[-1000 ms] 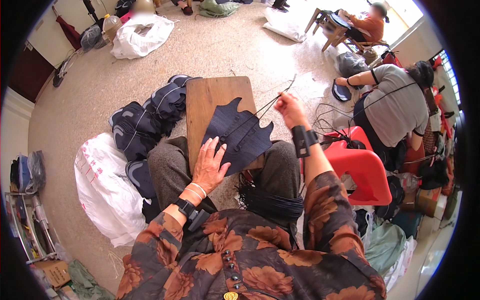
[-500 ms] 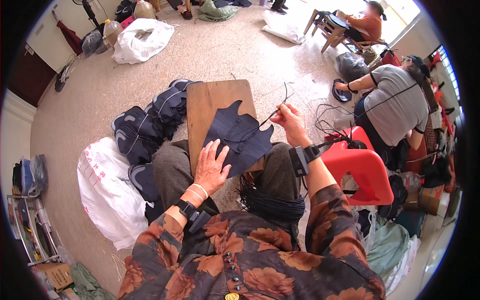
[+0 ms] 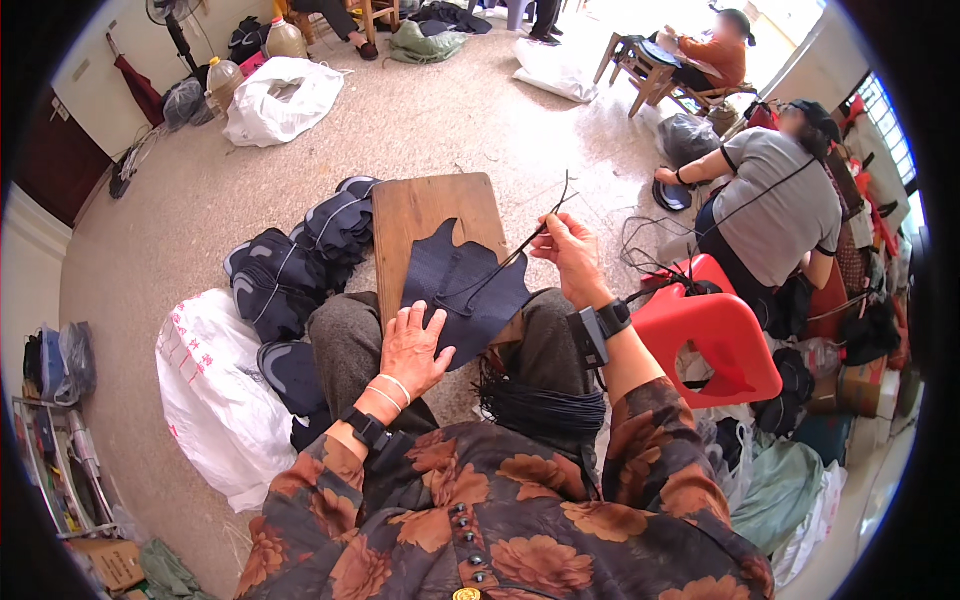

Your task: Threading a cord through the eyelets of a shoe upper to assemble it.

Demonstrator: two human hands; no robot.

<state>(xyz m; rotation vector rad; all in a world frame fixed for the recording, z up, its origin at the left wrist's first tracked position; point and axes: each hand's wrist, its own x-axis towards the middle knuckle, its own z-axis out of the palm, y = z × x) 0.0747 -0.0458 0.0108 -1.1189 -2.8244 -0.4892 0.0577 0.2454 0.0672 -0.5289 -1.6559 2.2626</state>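
A dark navy cut fabric piece (image 3: 478, 275) with a notched far edge lies on a wooden board (image 3: 436, 192) over my lap. My left hand (image 3: 412, 350) rests on its near left part, fingers stretched out and fairly flat. In my right hand (image 3: 570, 258), raised beyond the fabric's right edge, a thin black cord (image 3: 517, 250) is pinched between thumb and fingers. The cord slants down to the middle of the fabric, and its loose ends stick up past my fingertips. Whether it passes through the fabric there is too fine to tell.
A bundle of black cords (image 3: 540, 402) hangs at my right thigh. Tied stacks of dark pieces (image 3: 272, 285) and a white sack (image 3: 215, 400) lie to my left. A red stool (image 3: 705, 345) stands at my right, near a seated co-worker (image 3: 775, 190). Another person sits far right.
My right hand has moved slightly left, with the cord held more upright. The fabric has shifted a little left and nearer on the board; my left hand remains on it.
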